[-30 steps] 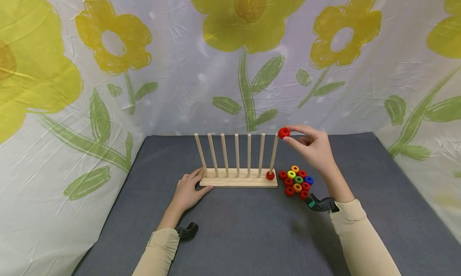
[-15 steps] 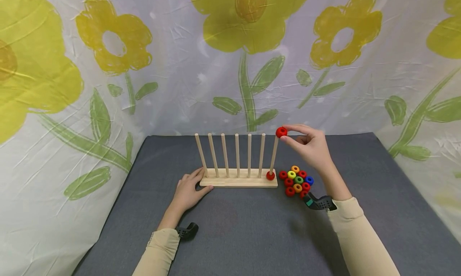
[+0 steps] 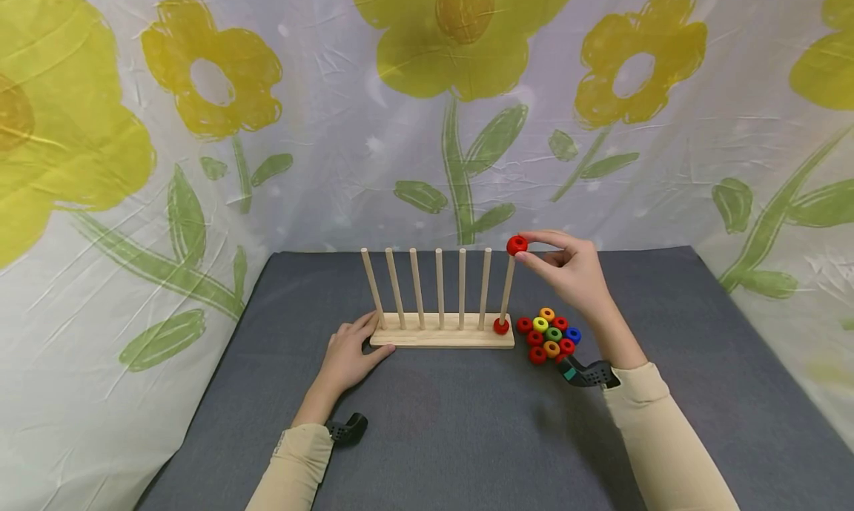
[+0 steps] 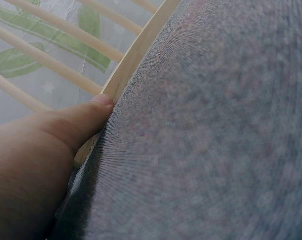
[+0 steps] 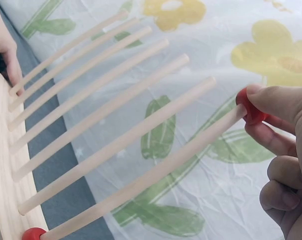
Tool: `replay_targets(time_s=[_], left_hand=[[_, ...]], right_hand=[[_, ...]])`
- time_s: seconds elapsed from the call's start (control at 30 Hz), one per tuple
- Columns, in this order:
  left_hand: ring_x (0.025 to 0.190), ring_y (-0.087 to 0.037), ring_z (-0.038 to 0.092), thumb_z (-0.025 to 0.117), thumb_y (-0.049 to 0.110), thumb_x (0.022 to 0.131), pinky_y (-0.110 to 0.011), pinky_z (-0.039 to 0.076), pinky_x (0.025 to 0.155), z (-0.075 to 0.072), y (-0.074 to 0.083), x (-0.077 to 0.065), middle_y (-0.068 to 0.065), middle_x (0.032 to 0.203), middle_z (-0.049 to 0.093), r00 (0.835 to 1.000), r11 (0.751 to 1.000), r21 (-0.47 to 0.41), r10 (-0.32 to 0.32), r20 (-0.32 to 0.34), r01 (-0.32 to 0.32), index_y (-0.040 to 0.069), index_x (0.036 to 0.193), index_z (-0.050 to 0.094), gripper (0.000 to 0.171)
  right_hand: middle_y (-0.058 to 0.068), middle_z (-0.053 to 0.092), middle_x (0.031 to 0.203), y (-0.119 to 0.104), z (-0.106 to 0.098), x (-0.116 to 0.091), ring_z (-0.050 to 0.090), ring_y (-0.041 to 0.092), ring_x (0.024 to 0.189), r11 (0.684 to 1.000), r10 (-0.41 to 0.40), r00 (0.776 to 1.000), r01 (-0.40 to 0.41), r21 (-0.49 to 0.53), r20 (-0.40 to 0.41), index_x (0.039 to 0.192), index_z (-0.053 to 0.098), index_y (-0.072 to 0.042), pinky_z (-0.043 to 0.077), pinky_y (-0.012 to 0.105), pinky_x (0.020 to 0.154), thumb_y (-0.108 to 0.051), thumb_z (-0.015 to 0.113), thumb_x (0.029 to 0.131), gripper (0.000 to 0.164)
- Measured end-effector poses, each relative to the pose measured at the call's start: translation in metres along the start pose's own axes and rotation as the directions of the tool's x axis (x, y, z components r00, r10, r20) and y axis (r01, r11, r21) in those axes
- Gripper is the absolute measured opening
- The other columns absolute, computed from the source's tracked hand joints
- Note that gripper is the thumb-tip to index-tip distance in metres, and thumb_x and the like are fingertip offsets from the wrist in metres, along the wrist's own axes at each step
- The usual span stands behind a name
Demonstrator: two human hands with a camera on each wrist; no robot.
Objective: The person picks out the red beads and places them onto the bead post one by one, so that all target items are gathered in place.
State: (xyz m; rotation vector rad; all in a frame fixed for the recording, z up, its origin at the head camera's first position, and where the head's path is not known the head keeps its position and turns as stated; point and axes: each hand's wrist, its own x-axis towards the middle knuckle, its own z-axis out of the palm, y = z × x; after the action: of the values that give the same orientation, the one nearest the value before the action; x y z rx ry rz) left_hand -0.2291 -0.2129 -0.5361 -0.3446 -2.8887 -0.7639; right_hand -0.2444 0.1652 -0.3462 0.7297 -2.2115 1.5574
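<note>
A wooden peg rack, a flat base with a row of upright pegs, stands on the table. My left hand holds the base's left end, thumb along the front edge and fingers toward the back. In the left wrist view the thumb presses the base's edge. Between thumb and forefinger my right hand pinches a red bead at the tip of the rightmost peg. The right wrist view shows this bead right at the peg's end. Another red bead sits at that peg's foot.
Just right of the rack lies a cluster of loose beads, among them a green bead, a blue bead and a yellow bead. The right wrist's black camera partly covers its near edge. A flowered cloth hangs behind the table.
My right hand has moved slightly left with the red bead, from beside the rightmost peg to over its tip. The left hand and the rack have stayed put.
</note>
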Motion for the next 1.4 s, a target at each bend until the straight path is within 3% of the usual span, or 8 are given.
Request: replay_targets(time_s=[0.37, 0.63, 1.4], left_hand=[[0.125, -0.038, 0.047, 0.069, 0.055, 0.093, -0.055, 0.036, 0.097, 0.0019, -0.0011, 0.0008, -0.014, 0.157, 0.041, 1.0, 1.0, 0.009, -0.004, 0.002, 0.004, 0.009, 0.157, 0.041, 0.083], [0.123, -0.038, 0.047, 0.07, 0.053, 0.093, -0.056, 0.036, 0.096, 0.0028, -0.0013, 0.0007, -0.014, 0.156, 0.042, 1.0, 1.0, 0.011, -0.008, -0.001, 0.008, 0.008, 0.156, 0.042, 0.082], [0.123, -0.038, 0.047, 0.07, 0.054, 0.093, -0.055, 0.036, 0.095, 0.0017, -0.0011, 0.0008, -0.014, 0.156, 0.041, 1.0, 1.0, 0.012, -0.009, 0.003, 0.009, 0.008, 0.156, 0.042, 0.082]], right_hand=[[0.015, 0.066, 0.091, 0.0032, 0.0015, -0.0015, 0.021, 0.012, 0.041, 0.999, -0.026, 1.0, 0.026, -0.022, 0.001, 0.118, 0.073, 0.006, 0.021, 0.029, 0.041, 0.004, 0.075, 0.091, 0.027], [0.017, 0.07, 0.104, 0.0045, 0.0024, -0.0021, 0.023, 0.011, 0.04, 0.999, -0.029, 1.0, 0.029, -0.021, 0.006, 0.118, 0.073, 0.006, 0.022, 0.028, 0.041, 0.005, 0.075, 0.091, 0.027], [0.014, 0.069, 0.097, 0.0064, 0.0055, -0.0049, 0.023, 0.009, 0.042, 0.999, 0.005, 1.0, -0.005, -0.041, 0.0, 0.118, 0.074, 0.004, 0.023, 0.028, 0.043, 0.002, 0.076, 0.09, 0.028]])
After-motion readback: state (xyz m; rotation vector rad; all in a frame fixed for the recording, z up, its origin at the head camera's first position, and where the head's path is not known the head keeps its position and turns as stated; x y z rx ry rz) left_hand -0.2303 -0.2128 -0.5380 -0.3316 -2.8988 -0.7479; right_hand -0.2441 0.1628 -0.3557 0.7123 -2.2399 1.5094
